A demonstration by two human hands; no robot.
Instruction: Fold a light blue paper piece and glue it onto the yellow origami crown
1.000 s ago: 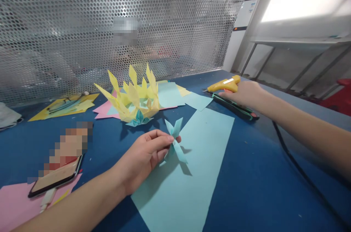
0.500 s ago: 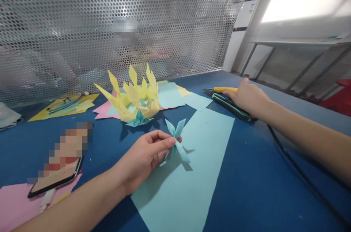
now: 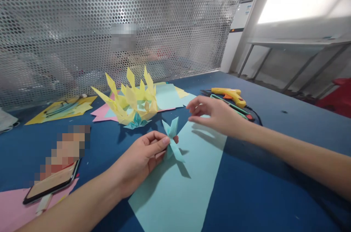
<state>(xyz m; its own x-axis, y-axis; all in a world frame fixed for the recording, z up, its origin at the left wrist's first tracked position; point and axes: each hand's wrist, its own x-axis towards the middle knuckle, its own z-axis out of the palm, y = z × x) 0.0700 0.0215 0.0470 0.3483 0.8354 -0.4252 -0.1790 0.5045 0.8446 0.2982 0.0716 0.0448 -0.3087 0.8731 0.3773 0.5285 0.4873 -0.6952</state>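
Left hand (image 3: 139,158) pinches folded blue piece (image 3: 172,140); right hand (image 3: 216,115) near.

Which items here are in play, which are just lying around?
In play: left hand pinching the folded blue piece; right hand open beside it; blue sheet beneath.
Lying about: glue gun, yellow paper model, phone, pink paper.

Two hands (image 3: 139,160) (image 3: 216,115), one paper star (image 3: 172,140), one glue gun (image 3: 229,94), one phone (image 3: 52,184).

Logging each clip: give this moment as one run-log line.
left hand: pinching folded blue paper piece | right hand: empty, open, over light blue sheet | glue gun: lying apart, untouched
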